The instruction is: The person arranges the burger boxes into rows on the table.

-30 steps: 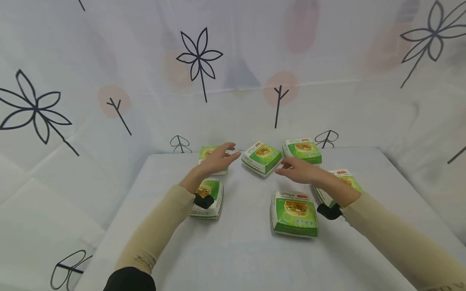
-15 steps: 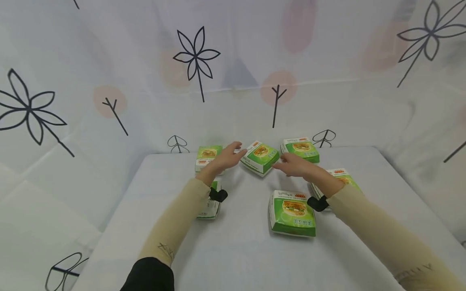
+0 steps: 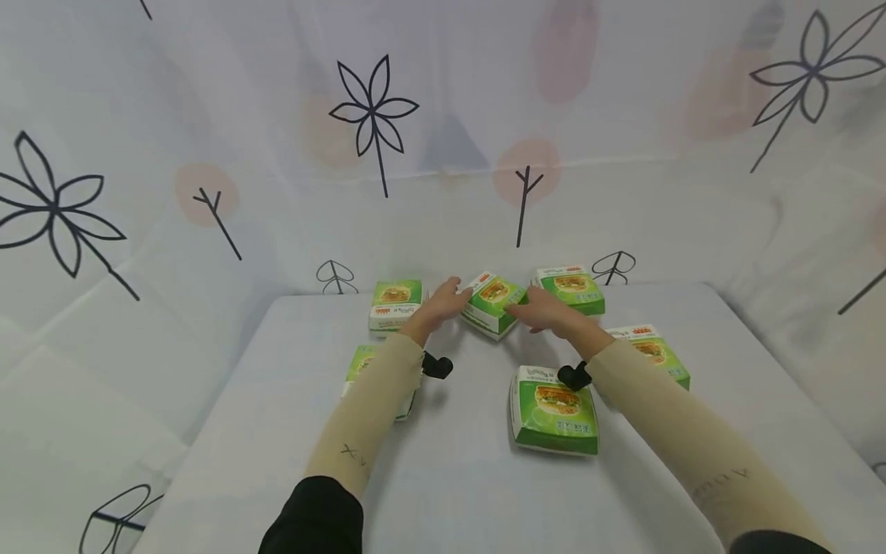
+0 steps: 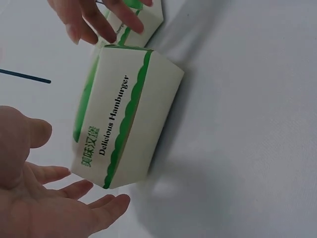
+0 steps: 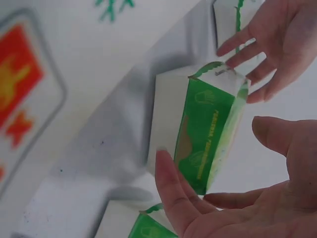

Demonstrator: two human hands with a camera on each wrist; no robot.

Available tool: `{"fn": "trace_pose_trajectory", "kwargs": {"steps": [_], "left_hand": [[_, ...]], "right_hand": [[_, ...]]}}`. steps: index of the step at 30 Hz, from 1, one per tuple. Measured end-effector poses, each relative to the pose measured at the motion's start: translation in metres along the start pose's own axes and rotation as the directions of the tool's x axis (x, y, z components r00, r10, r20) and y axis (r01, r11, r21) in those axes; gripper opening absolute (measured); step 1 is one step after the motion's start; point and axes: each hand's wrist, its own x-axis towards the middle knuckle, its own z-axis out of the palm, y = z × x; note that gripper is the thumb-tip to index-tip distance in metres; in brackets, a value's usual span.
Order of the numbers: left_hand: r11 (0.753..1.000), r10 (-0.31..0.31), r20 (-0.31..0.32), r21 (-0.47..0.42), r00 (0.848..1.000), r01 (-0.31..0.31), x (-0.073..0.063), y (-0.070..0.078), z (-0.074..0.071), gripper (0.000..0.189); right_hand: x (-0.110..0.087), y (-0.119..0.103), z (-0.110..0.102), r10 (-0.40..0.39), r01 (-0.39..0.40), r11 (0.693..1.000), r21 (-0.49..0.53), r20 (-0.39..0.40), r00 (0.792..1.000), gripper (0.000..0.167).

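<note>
Near the table's far side, a green and white hamburger box (image 3: 494, 298) sits turned corner-forward between both hands. The left hand (image 3: 443, 302) is at its left side, fingers extended and slightly bent. In the left wrist view, those fingertips (image 4: 119, 203) lie beside the end of the box (image 4: 121, 116), touching or nearly so. At the box's right side is the right hand (image 3: 545, 311). The right wrist view has its fingers (image 5: 171, 188) reaching along the near end of the box (image 5: 203, 134), thumb raised apart. Whether they press on it I cannot tell.
More hamburger boxes surround this one: a far-left box (image 3: 394, 304), a far-right box (image 3: 573, 288), a right box (image 3: 657, 350), a front box (image 3: 555, 415) under the right wrist, and a left box (image 3: 360, 360) partly behind the left sleeve. A patterned cloth (image 3: 443, 223) rises behind the table.
The left hand has moved right to the middle box, and the right hand has moved left to its other side. The boxes appear to stay in place.
</note>
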Motion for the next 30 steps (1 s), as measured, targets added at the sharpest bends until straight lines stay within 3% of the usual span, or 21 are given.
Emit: {"fn": "trace_pose_trajectory", "kwargs": {"steps": [10,15,24,30], "left_hand": [[1.0,-0.006,0.013,0.025,1.0,0.006,0.003,-0.004,0.009,0.055],[0.999,0.002,0.002,0.035,1.0,-0.002,-0.005,-0.003,0.013,0.052],[0.994,-0.092,0.002,0.051,0.996,0.092,-0.027,0.008,0.023,0.044],[0.988,-0.142,-0.013,0.067,0.99,0.142,-0.026,0.006,0.017,0.068]], "right_hand": [[0.009,-0.005,0.005,-0.003,0.003,1.0,0.009,-0.012,1.0,0.073],[0.011,-0.005,0.006,-0.006,0.006,1.0,0.017,-0.007,1.0,0.065],[0.02,-0.001,0.002,-0.001,0.0,1.0,0.022,0.049,0.999,0.064],[0.017,-0.003,-0.004,0.012,-0.012,1.0,-0.006,0.072,0.997,0.073]]}}
